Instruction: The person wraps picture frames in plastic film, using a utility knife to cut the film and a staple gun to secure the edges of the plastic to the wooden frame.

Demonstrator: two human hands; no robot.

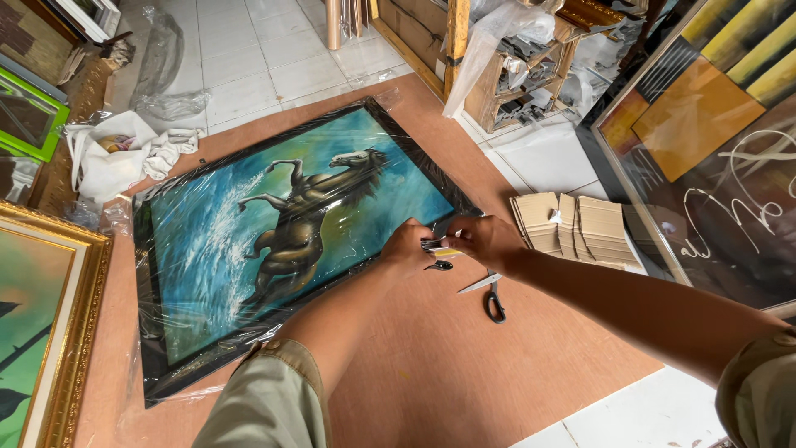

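White floor tiles are being covered by a brown hardboard sheet [464, 365], matte and flat. On it a black-framed horse painting [282, 224] is lying, wrapped in glossy, wrinkled clear film. At its right edge both hands are being pinched shut on 1 small yellow-and-silver tool [439, 247], perhaps a tape piece or blade; it cannot be told: left hand [408, 249], right hand [489, 241]. Black-handled scissors [489, 294] are lying open just beside. The thin film is judged liable to be torn, or the picture scratched, by a slip.
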